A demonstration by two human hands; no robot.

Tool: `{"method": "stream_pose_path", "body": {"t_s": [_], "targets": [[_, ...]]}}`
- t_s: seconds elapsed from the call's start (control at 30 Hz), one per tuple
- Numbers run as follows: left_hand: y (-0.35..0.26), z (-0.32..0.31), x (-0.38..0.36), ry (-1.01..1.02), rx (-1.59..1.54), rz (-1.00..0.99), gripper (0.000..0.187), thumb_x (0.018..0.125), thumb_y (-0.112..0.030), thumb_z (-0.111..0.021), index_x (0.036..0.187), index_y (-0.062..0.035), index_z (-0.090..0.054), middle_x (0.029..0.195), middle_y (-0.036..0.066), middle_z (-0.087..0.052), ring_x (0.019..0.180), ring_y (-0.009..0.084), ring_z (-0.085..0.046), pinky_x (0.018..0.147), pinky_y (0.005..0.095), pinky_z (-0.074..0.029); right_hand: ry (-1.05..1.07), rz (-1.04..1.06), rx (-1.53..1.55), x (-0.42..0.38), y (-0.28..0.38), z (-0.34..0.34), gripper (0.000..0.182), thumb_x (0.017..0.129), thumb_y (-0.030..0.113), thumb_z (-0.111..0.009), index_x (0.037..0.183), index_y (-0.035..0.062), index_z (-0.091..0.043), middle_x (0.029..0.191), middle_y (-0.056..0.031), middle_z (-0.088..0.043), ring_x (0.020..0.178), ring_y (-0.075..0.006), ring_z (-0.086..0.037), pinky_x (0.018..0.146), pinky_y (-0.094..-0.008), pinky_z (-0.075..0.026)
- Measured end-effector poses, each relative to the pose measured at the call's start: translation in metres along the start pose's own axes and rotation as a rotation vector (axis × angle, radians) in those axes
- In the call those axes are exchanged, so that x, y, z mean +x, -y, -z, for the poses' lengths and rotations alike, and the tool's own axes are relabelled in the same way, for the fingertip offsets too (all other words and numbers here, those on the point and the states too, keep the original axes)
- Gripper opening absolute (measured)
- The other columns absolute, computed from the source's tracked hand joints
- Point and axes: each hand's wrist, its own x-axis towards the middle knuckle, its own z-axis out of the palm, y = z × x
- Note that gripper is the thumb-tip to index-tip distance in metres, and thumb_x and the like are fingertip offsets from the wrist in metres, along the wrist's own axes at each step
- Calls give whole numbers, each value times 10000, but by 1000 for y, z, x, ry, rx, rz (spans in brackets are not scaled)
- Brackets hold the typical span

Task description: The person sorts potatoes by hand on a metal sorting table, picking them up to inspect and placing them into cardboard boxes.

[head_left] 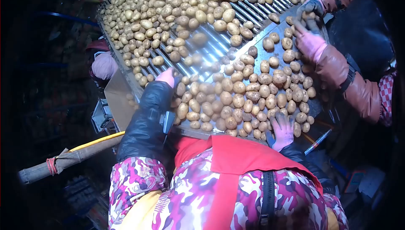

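Potatoes (pixel 264 78) cover the metal sorting table in front of me, many of them smudged with soil. My left hand (pixel 167 78), in a pink and grey glove, is at the left edge of the table beside the potatoes. Its fingers are mostly hidden, so what it holds, if anything, does not show. At the near right edge my right hand (pixel 282 132), gloved the same way, has its fingers spread against the nearest potatoes. A thicker mass of potatoes (pixel 168 8) lies on the metal rollers (pixel 202 40) farther off.
Across the right side, a co-worker's gloved hands (pixel 311 40) reach over the table edge from brown sleeves. Another person's pale pink head covering (pixel 103 65) shows at the left. A pole (pixel 71 160) with a yellow tube juts out lower left, near a cardboard box (pixel 120 99).
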Motion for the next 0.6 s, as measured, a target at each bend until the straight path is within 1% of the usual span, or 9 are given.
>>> {"method": "stream_pose_path", "body": {"t_s": [0.13,0.23,0.27,0.3,0.37,0.43,0.5,0.57,0.6], "targets": [[-6,-5,8,13,23,42,356,871,-325,-726,1167,-136,-670,1155,187,-718,1128,378,-672,975,435,-521,-4,-3,-7,1,1,0,626,854,370,-705,1398,95,-563,1456,-206,-501,1387,-410,-431,1190,-625,-231],[17,-12,11,-71,-161,-85,296,864,-258,-725,1091,-72,-688,1084,192,-723,1038,340,-705,921,421,-544,39,-22,30,3,1,3,625,864,371,-696,1405,89,-559,1471,-204,-495,1399,-417,-420,1193,-629,-224],[55,-28,37,-28,-477,-38,262,869,-213,-722,1057,-34,-693,1008,153,-719,952,271,-711,836,377,-572,39,-31,16,0,1,1,627,869,371,-690,1410,83,-557,1483,-205,-487,1409,-421,-411,1193,-632,-223],[54,-16,31,13,-898,41,317,870,-182,-735,1146,-39,-675,924,86,-689,842,229,-684,773,370,-592,34,-26,12,0,1,1,630,869,372,-689,1413,83,-555,1482,-206,-487,1412,-420,-410,1193,-634,-223],[34,17,4,-168,-1524,123,437,880,-209,-752,1271,-62,-624,977,72,-652,815,220,-643,761,383,-598,25,-29,1,1,3,3,636,869,374,-688,1418,84,-552,1481,-207,-488,1417,-419,-407,1193,-638,-222],[36,33,16,-239,-1670,138,337,915,-344,-754,1110,-98,-632,860,-4,-594,878,179,-643,854,435,-589,60,-56,7,0,4,4,638,870,378,-688,1421,86,-550,1484,-206,-486,1417,-417,-407,1192,-640,-223],[38,43,56,-303,-1590,255,331,976,-357,-677,1226,-141,-660,992,28,-653,956,203,-675,942,407,-561,91,-70,12,0,4,6,641,871,380,-687,1425,89,-547,1488,-202,-483,1418,-416,-406,1191,-642,-221],[45,37,110,-259,-1375,297,453,937,-388,-682,1348,-203,-639,1153,47,-653,930,242,-667,868,428,-564,116,-67,11,1,2,4,645,871,381,-685,1431,93,-541,1494,-197,-479,1418,-415,-405,1192,-643,-218],[54,27,147,-286,-777,98,439,934,-366,-681,1332,-181,-663,1106,62,-686,924,247,-687,854,412,-568,99,-61,0,1,1,2,648,869,381,-686,1431,94,-539,1493,-196,-479,1416,-414,-407,1192,-642,-218]]}}
